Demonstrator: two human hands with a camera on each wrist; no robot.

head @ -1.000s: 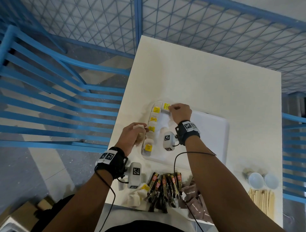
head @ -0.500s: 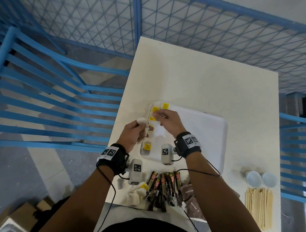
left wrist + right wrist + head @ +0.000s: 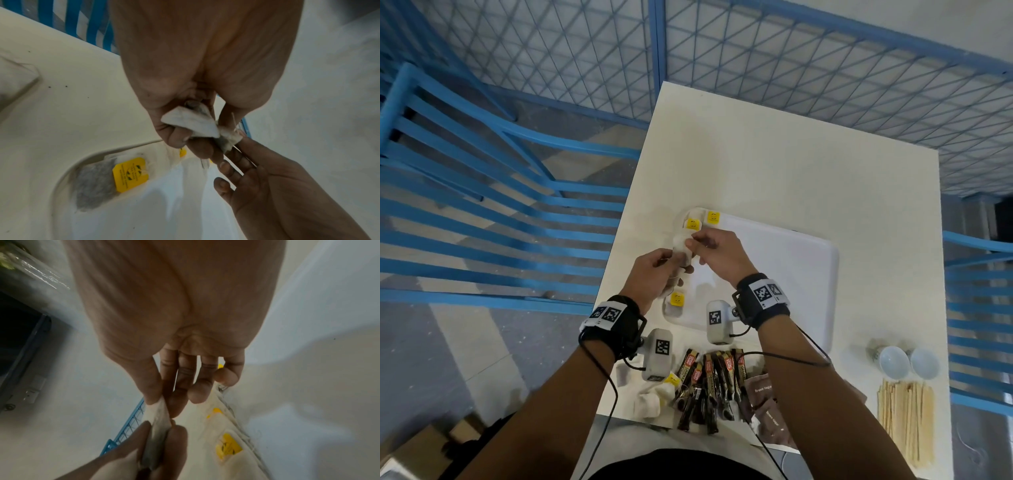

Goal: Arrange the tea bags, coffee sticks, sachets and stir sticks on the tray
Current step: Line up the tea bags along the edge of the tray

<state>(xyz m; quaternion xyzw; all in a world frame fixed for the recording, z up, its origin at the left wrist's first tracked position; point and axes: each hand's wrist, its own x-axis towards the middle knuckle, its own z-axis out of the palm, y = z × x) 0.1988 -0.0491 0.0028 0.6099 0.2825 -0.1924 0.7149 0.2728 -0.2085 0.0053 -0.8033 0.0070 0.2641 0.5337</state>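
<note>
Both hands meet over the left edge of the white tray [image 3: 784, 260]. My left hand [image 3: 654, 277] grips white tea bags [image 3: 681, 248] [image 3: 191, 121] in curled fingers. My right hand [image 3: 717, 251] pinches the end of one of those tea bags [image 3: 157, 412] between thumb and forefinger. Tea bags with yellow tags [image 3: 693, 224] [image 3: 129, 173] [image 3: 228, 447] lie in a column along the tray's left side. More tea bags [image 3: 657, 397], dark coffee sticks [image 3: 709, 383] and brown sachets [image 3: 767, 401] lie at the table's near edge. Wooden stir sticks [image 3: 907, 414] lie at the near right.
Two small white cups [image 3: 907, 361] stand right of the tray, above the stir sticks. The cream table [image 3: 791, 171] ends at a blue mesh fence [image 3: 756, 51] behind and blue chair slats [image 3: 482, 205] on the left.
My right hand left the far top corner of the tray and came back to my left hand, where it now pinches a tea bag. My left hand rose slightly.
</note>
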